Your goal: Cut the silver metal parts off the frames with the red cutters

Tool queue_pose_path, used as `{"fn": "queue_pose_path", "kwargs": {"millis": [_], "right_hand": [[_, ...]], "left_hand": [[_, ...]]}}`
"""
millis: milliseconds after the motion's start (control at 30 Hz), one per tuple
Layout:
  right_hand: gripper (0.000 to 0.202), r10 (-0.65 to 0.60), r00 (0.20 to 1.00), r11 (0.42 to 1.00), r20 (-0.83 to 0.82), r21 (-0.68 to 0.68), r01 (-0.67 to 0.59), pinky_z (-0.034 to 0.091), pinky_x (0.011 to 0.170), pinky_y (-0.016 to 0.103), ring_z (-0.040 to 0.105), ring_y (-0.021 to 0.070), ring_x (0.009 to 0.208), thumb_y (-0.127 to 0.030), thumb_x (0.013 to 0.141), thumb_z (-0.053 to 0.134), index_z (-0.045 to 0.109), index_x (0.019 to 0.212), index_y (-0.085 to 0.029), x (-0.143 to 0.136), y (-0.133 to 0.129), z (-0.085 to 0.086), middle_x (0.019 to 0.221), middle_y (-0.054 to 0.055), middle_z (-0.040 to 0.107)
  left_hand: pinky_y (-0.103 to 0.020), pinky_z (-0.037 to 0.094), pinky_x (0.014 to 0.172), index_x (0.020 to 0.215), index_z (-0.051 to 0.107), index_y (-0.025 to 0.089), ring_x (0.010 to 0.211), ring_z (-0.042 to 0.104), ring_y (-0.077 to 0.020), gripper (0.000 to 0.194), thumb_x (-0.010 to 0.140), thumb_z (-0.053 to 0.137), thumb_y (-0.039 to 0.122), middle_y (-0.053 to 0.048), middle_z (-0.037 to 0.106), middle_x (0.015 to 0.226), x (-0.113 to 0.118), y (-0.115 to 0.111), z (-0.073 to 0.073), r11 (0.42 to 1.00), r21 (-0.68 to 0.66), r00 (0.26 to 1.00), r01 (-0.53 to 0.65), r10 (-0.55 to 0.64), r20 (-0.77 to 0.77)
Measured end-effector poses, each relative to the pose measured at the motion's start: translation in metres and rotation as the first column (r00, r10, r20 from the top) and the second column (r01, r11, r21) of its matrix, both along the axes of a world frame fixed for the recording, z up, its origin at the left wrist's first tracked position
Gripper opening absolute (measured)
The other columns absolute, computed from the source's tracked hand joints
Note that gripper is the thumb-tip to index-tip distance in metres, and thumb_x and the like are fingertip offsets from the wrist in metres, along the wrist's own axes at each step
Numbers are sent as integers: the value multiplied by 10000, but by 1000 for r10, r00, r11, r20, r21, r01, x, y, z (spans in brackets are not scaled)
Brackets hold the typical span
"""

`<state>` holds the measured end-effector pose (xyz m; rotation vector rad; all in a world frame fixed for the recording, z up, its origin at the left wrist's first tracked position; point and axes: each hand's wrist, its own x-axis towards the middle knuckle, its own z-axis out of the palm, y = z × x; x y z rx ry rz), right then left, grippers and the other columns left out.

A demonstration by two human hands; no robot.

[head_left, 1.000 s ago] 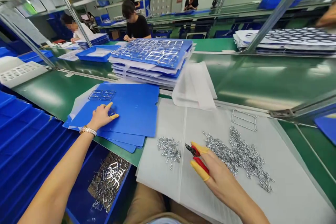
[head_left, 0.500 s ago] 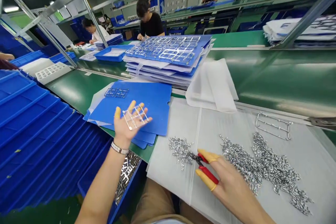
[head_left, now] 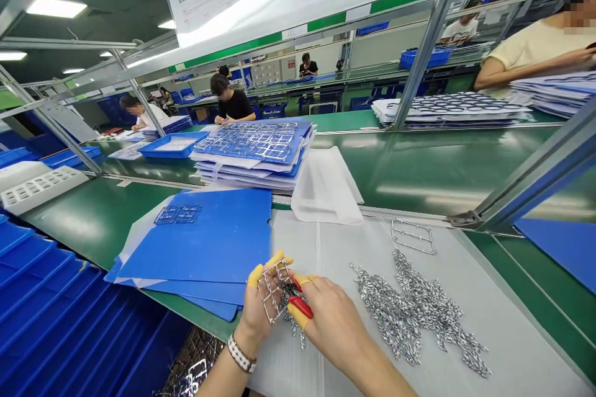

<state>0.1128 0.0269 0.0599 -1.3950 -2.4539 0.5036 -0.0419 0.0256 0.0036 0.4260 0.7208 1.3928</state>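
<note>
My left hand [head_left: 261, 307], with yellow finger cots on its fingertips, holds a small silver frame of thin bars [head_left: 269, 290] with little parts on it. My right hand [head_left: 326, 310] grips red-handled nippers [head_left: 300, 307], whose dark jaws are at the right side of that frame. Below the hands, a small heap of shiny metal-looking pieces [head_left: 294, 327] is partly hidden. Larger heaps of such pieces [head_left: 410, 304] lie to the right on a translucent sheet [head_left: 326, 360]. A bare silver frame [head_left: 413, 236] rests behind them.
Blue sheets [head_left: 200, 242] lie at left, bearing two more frames [head_left: 177, 214]. Behind stands a stack of loaded blue sheets [head_left: 251, 142]. Blue trays [head_left: 46, 298] are piled at lower left, beside a bin of silver scraps [head_left: 195, 360]. Metal posts [head_left: 535, 161] rise at right. Co-workers sit beyond.
My left hand has brought the silver frame rightward and lower, over the small heap. My right hand has moved left, bringing the nippers up to the frame. The view has tilted up and right.
</note>
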Motion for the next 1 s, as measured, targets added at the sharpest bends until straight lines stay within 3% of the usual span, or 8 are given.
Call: {"fn": "queue_pose_path", "kwargs": {"millis": [400,733,833,1000], "right_hand": [[381,13,998,1000,58,-10,-12,442,738,393,609,274,875,-289,822,515,569,1183,-183,-12,-1,-1,1009,115,657],[407,-2,988,1000,157,12,0,459,719,372,622,274,858,-247,814,520,569,1208,-159,-11,-4,9,955,115,677],[409,-7,983,1000,182,23,3,447,736,363,616,264,878,-253,813,529,561,1214,-181,-5,-4,11,963,100,678],[231,-85,977,995,196,68,73,422,727,365,605,260,864,-292,835,501,639,990,-191,10,3,7,913,94,674]], "left_hand": [[-402,371,986,1146,654,171,1030,593,-262,479,842,477,495,-120,653,1166,8,-5,2,998,47,994,-41,45,-99],[-422,369,1004,1159,651,194,1091,571,-282,474,831,499,500,-117,638,1197,5,-5,-7,996,86,979,-27,44,-200],[-408,364,1009,1174,640,193,1122,554,-279,480,836,489,499,-114,628,1219,7,-6,-4,998,53,989,-13,21,-150],[-423,375,1001,1173,633,161,1071,593,-275,534,860,419,537,-136,632,1208,9,-4,-1,998,-17,998,56,-56,10]]}}
